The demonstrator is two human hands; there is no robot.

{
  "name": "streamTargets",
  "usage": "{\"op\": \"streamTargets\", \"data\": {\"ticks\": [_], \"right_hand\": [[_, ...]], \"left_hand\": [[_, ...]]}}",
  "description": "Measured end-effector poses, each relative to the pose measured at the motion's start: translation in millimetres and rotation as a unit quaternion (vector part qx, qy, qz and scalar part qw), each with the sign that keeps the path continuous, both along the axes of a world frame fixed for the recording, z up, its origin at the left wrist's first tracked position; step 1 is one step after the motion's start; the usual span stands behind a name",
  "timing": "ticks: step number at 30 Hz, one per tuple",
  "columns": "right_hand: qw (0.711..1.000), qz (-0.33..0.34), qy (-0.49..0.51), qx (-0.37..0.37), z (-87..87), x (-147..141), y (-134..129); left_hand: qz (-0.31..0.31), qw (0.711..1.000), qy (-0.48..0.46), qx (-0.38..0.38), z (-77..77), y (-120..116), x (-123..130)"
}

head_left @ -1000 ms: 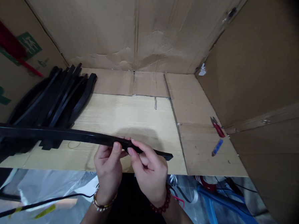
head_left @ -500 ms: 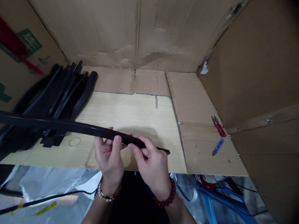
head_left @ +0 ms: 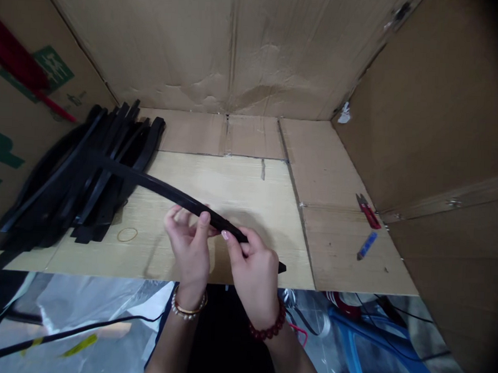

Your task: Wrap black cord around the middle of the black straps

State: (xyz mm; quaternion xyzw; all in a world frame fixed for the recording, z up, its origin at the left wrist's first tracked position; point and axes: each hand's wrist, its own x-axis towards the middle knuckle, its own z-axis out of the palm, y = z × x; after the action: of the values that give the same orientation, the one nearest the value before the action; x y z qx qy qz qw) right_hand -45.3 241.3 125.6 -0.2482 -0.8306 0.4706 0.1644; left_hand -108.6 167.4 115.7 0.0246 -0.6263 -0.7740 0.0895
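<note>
A long black strip [head_left: 169,192] slants from the dark pile at the left down to the right, across both hands. My left hand [head_left: 190,247] holds it near the middle of the view, thumb on top and fingers behind. Close to the strip's lower right end, my right hand [head_left: 255,270] pinches it between thumb and fingers; the tip sticks out past the knuckles. Many similar black strips [head_left: 103,173] lie heaped on the left side of the work surface. The far end of the held strip blends into that heap.
A yellowish rubber band [head_left: 127,234] lies on the pale board [head_left: 216,176]. Red-handled snips [head_left: 368,211] and a blue pen-like item [head_left: 366,246] rest at the right. Cardboard walls [head_left: 189,44] enclose the surface. A blue plastic frame [head_left: 349,347] stands below its front edge.
The strip now slants more steeply, its left part swung up and away over the pile and its right tip lower. Both hands have shifted slightly right with it.
</note>
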Motion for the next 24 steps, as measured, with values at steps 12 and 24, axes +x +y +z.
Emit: {"op": "streamTargets", "data": {"ticks": [12, 24], "right_hand": [[0.983, 0.026, -0.006, -0.184, 2.0, -11, 2], [0.989, 0.019, -0.009, -0.143, -0.5, -11, 13]], "left_hand": [[0.144, 0.871, 0.313, -0.351, -9.0, -11, -15], [-0.115, 0.883, 0.300, -0.342, -6.1, -37, -21]]}}
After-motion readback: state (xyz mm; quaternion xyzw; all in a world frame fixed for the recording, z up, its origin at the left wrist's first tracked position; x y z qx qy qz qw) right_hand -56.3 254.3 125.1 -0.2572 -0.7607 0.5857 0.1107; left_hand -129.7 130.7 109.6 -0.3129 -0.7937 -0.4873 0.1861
